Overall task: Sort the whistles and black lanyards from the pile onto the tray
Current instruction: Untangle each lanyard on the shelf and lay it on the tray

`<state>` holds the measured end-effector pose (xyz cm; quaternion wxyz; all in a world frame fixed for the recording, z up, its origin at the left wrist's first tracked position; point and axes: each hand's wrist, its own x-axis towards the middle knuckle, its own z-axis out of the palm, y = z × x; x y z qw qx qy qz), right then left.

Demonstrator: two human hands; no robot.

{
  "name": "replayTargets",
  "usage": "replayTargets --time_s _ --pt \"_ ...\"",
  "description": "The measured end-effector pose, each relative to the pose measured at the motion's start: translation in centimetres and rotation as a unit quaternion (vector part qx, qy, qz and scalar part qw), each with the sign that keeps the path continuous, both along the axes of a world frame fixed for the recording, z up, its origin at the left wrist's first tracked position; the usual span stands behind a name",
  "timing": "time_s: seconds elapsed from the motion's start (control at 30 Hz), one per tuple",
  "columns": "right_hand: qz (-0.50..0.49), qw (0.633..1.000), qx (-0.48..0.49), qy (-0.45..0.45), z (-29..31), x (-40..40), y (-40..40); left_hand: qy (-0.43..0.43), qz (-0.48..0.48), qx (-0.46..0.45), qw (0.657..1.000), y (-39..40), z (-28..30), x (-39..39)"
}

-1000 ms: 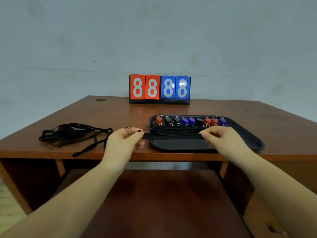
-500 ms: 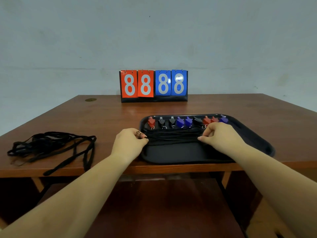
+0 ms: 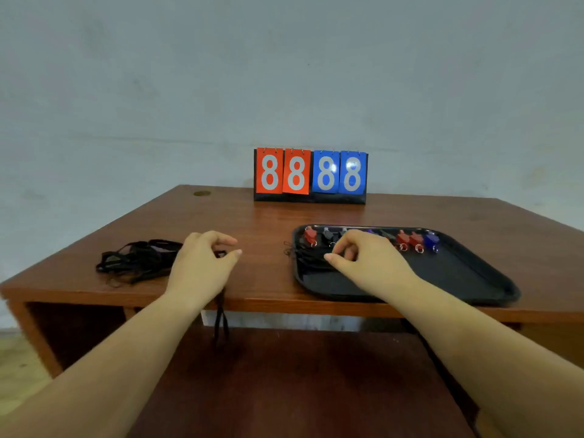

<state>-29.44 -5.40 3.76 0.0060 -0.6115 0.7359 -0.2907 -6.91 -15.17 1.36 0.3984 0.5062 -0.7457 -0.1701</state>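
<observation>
Lanyards (image 3: 311, 259) just laid lie bunched on the tray (image 3: 458, 273) below the whistles (image 3: 409, 239), right hand (image 3: 363, 260) loosely curled over them, while the left hand (image 3: 202, 263), half-curled, grip unclear, has returned beside the remaining pile (image 3: 136, 262).

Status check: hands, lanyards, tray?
Left hand reaching at lanyard pile, loosely curled, grip unclear. Right hand over tray, on laid lanyards. Nothing blocking.

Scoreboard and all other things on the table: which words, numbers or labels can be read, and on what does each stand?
"8" "8": white digits on the two red cards of the scoreboard.
"8" "8": white digits on its two blue cards; glare lies on them, yet they can be read.
No text shows on the tray, the whistles or the lanyards.
</observation>
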Motion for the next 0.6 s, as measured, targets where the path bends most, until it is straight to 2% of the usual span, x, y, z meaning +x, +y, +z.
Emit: replayTargets --time_s 0.2,0.3,0.4,0.6 --pt "0.080 0.994 0.044 -0.055 -1.5 9.7 -3.1 -0.034 0.051 0.043 0.997 -0.5 -1.9 6.5" --pt "0.051 0.994 0.085 -0.036 -2.8 12.9 -4.6 -0.077 0.046 0.061 0.994 -0.2 -3.3 7.5" --pt "0.005 0.995 0.099 -0.003 -3.6 14.6 -5.9 -0.093 0.051 0.032 0.994 -0.1 -4.2 7.5" --pt "0.004 0.993 0.117 -0.027 -3.0 14.0 -6.6 -0.091 0.105 0.023 0.990 -0.4 -3.5 7.3"
